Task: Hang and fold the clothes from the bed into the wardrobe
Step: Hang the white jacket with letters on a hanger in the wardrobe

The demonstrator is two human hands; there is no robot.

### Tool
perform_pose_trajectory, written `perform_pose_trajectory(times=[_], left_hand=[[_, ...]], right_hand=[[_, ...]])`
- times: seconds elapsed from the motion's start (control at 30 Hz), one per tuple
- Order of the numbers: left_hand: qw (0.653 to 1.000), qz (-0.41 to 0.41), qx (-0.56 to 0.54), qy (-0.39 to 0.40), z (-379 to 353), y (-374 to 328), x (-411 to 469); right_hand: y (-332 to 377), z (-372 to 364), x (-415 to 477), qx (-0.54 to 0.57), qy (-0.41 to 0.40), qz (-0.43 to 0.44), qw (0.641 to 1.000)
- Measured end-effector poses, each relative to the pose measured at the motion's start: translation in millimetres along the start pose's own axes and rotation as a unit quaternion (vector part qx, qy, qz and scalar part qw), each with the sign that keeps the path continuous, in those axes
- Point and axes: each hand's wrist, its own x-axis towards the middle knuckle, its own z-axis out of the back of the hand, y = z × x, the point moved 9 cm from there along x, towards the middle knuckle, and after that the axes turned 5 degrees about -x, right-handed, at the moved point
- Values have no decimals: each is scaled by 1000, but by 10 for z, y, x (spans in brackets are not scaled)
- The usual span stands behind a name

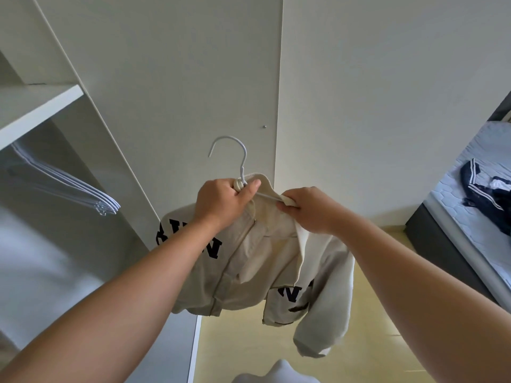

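A cream zip jacket (257,261) with dark letters hangs in front of me on a white hanger (240,158), whose hook sticks up free. My left hand (221,203) grips the hanger's neck together with the jacket's collar. My right hand (307,210) pinches the collar fabric over the hanger's right arm. The open wardrobe (41,103) stands at the left. A dark navy garment (486,192) with white stripes lies on the bed (470,217) at the right.
Several empty white hangers (83,194) hang under the wardrobe shelf at the left. A white wardrobe door panel (193,78) and a wall stand straight ahead. Yellowish floor (235,341) lies below, with something white at the bottom edge.
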Motion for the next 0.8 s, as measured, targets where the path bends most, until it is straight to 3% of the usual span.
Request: perform_pose_trajectory(times=[0.17,0.3,0.4,0.5,0.6,0.63,0.7,0.8], left_hand=[[995,-2,-51,87,-112,64,-7],[986,2,-16,168,-314,139,-83],[978,29,-51,200,-387,153,-124],[960,43,-145,234,-353,122,-96],[949,51,-234,207,-170,220,12],[954,62,-229,185,-103,311,39],[977,80,-119,160,-27,550,71],[965,90,85,230,-149,922,25]], right_hand=[[-38,3,36,0,27,-11,1000],[-25,-63,44,-17,2,-19,1000],[4,-95,72,-68,-5,-24,997],[-27,-22,76,-63,-59,-23,996],[-66,127,32,-40,-159,-5,986],[-66,177,13,-41,-190,5,981],[-71,243,-15,-51,-234,21,971],[-97,269,-41,-70,-269,33,960]])
